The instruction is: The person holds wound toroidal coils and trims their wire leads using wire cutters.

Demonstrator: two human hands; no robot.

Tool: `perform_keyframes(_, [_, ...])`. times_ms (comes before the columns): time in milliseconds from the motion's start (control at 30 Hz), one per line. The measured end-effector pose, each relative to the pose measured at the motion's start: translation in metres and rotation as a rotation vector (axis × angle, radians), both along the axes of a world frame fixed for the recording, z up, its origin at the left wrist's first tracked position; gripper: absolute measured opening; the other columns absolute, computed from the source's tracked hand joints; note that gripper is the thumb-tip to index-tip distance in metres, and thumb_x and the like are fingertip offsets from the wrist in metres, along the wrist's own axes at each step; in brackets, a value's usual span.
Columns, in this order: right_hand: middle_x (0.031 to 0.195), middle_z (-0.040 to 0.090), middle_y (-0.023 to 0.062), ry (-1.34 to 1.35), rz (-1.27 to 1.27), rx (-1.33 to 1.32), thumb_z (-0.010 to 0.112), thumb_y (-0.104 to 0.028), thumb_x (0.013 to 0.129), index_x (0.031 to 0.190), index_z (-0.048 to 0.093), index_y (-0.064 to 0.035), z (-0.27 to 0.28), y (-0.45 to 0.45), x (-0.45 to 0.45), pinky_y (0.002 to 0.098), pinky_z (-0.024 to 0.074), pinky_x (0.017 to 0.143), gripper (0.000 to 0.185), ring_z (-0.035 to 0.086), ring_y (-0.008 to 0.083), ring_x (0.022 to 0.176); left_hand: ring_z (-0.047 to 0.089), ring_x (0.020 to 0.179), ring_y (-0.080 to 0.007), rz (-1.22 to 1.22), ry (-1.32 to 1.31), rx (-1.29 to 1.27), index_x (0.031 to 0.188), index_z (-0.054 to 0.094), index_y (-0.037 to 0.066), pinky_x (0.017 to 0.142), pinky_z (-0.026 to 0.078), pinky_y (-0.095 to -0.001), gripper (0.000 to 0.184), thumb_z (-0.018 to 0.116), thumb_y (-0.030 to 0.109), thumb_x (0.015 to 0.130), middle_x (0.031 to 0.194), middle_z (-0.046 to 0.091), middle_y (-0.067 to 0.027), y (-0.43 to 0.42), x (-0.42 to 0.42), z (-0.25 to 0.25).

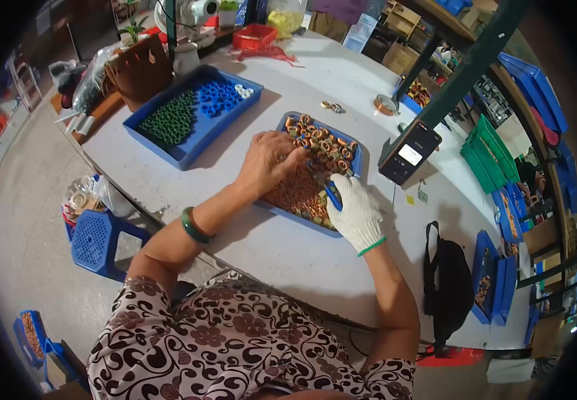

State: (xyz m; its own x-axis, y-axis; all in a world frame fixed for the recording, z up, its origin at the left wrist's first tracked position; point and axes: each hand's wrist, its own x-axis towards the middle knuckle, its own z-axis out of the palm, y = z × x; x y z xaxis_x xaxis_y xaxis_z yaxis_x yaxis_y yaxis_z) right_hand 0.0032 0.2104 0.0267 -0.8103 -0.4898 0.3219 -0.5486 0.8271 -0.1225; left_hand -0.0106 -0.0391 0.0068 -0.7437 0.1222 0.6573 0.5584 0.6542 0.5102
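Note:
A shallow blue tray (272, 209) lies on the white table before me, with copper-wound rings (332, 152) in its far part and a heap of thin copper-coloured wire pieces (293, 193) nearer me. Over the tray's left side, my bare left hand (272, 163) has its fingers curled together; what they pinch is hidden. A green bangle (196, 225) circles that wrist. My right hand (356, 212), in a white knit glove, closes around a blue-handled hand tool (332, 196) at the tray's right side. The tool's working end cannot be made out.
To the left stands a larger blue tray (185, 159) with green and blue rings and a few white ones. A propped phone (410, 153), a tape roll (386, 105) and a black bag (452, 280) lie to the right. A blue stool (94, 243) stands beside the table.

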Motion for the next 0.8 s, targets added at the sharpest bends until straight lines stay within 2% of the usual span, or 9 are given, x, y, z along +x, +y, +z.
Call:
perform_keyframes(33, [0.106, 0.064, 0.0145, -0.027, -0.015, 0.011, 0.068, -0.023, 0.085, 0.124, 0.057, -0.0167, 0.004, -0.001, 0.002, 0.0516, 0.0538, 0.078, 0.042, 0.066, 0.0373, 0.096, 0.062, 0.108, -0.0356, 0.014, 0.074, -0.034, 0.094, 0.073, 0.004, 0.098, 0.045, -0.0434, 0.019, 0.069, 0.023, 0.093, 0.107, 0.070, -0.0122, 0.002, 0.002, -0.001])
perform_keyframes(67, [0.107, 0.064, 0.0146, -0.054, -0.026, 0.022, 0.069, -0.023, 0.084, 0.124, 0.057, -0.0165, 0.008, -0.002, 0.003, 0.0515, 0.0539, 0.078, 0.042, 0.066, 0.0373, 0.096, 0.057, 0.120, -0.0359, 0.094, 0.136, -0.116, 0.109, 0.070, 0.005, 0.104, 0.042, -0.0454, 0.028, 0.069, 0.027, 0.093, 0.124, 0.064, -0.0139, 0.005, 0.003, -0.002])
perform_keyframes(200, [0.105, 0.065, 0.0160, 0.034, -0.004, -0.012, 0.069, -0.025, 0.083, 0.123, 0.059, -0.0140, -0.008, 0.003, -0.003, 0.0505, 0.0542, 0.080, 0.043, 0.066, 0.0378, 0.095, 0.049, 0.132, -0.0350, -0.101, 0.098, 0.086, 0.138, 0.053, 0.005, 0.113, 0.036, -0.0456, 0.055, 0.068, 0.037, 0.095, 0.146, 0.048, -0.0178, 0.015, 0.028, 0.036])
perform_keyframes(300, [0.104, 0.065, 0.0167, -0.015, 0.069, -0.126, 0.069, -0.025, 0.084, 0.122, 0.060, -0.0133, -0.011, 0.006, -0.009, 0.0499, 0.0542, 0.080, 0.041, 0.066, 0.0376, 0.094, 0.052, 0.129, -0.0325, -0.392, 0.069, 0.302, 0.128, 0.059, 0.001, 0.109, 0.041, -0.0441, 0.048, 0.063, 0.040, 0.098, 0.139, 0.055, -0.0162, 0.020, 0.063, 0.094])
perform_keyframes(367, [0.103, 0.065, 0.0164, 0.074, 0.058, -0.065, 0.067, -0.025, 0.084, 0.118, 0.061, -0.0133, -0.007, 0.004, -0.005, 0.0499, 0.0539, 0.079, 0.036, 0.066, 0.0378, 0.093, 0.058, 0.121, -0.0302, -0.790, 0.045, 0.416, 0.119, 0.062, -0.001, 0.104, 0.044, -0.0400, 0.034, 0.063, 0.024, 0.096, 0.132, 0.060, -0.0194, 0.016, 0.082, 0.125])
perform_keyframes(433, [0.102, 0.065, 0.0161, 0.109, 0.029, -0.060, 0.066, -0.025, 0.085, 0.116, 0.061, -0.0132, -0.006, 0.003, 0.002, 0.0502, 0.0536, 0.079, 0.033, 0.066, 0.0377, 0.094, 0.058, 0.119, -0.0298, -1.096, 0.000, 0.488, 0.118, 0.062, -0.001, 0.102, 0.044, -0.0397, 0.034, 0.063, 0.025, 0.096, 0.130, 0.060, -0.0192, 0.020, 0.107, 0.147])
perform_keyframes(500, [0.103, 0.065, 0.0159, -0.045, 0.121, -0.329, 0.064, -0.023, 0.086, 0.115, 0.061, -0.0133, -0.016, 0.007, -0.003, 0.0507, 0.0530, 0.078, 0.031, 0.066, 0.0382, 0.094, 0.058, 0.117, -0.0294, -1.369, -0.031, 0.565, 0.116, 0.062, -0.001, 0.100, 0.045, -0.0394, 0.034, 0.063, 0.026, 0.097, 0.128, 0.060, -0.0190, 0.029, 0.136, 0.167])
perform_keyframes(567, [0.103, 0.065, 0.0159, -0.049, 0.057, -0.123, 0.064, -0.023, 0.086, 0.116, 0.061, -0.0135, 0.015, 0.003, 0.012, 0.0510, 0.0529, 0.078, 0.031, 0.066, 0.0380, 0.094, 0.059, 0.114, -0.0290, -1.505, -0.051, 0.608, 0.115, 0.061, -0.001, 0.098, 0.045, -0.0391, 0.034, 0.063, 0.027, 0.097, 0.126, 0.060, -0.0189, 0.038, 0.159, 0.177])
perform_keyframes(800, [0.106, 0.066, 0.0160, -0.064, 0.047, -0.058, 0.066, -0.022, 0.087, 0.116, 0.060, -0.0128, 0.021, 0.001, 0.016, 0.0508, 0.0537, 0.081, 0.032, 0.067, 0.0372, 0.095, 0.060, 0.107, -0.0276, -1.642, -0.083, 0.702, 0.111, 0.061, -0.002, 0.090, 0.046, -0.0380, 0.034, 0.064, 0.029, 0.097, 0.118, 0.061, -0.0183, 0.065, 0.199, 0.185])
